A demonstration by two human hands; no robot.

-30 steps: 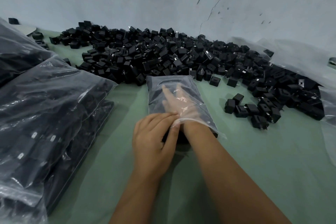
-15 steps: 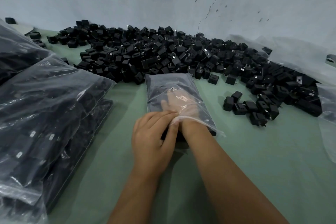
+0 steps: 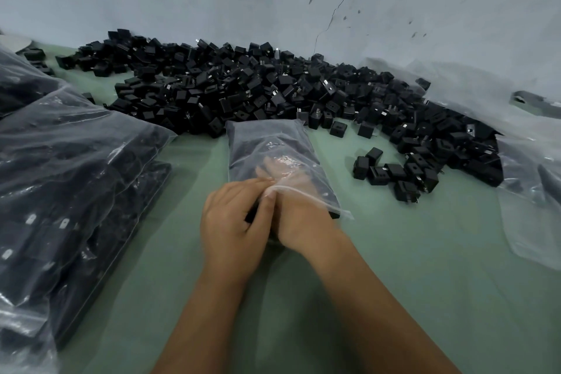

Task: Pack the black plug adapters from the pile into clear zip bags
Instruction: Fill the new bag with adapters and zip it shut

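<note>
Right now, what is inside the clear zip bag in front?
Inside the clear zip bag the right hand's fingers show through the plastic. Whether adapters lie beneath is hidden.

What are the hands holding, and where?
The left hand pinches the zip bag at its open mouth; the right hand reaches inside; its grip is hidden.

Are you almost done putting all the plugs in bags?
Not nearly. Done: filled bags stacked on the left. In hand: left hand pinches the open bag at its mouth, right hand is reaching inside. Left: a big pile of plugs along the wall.
</note>
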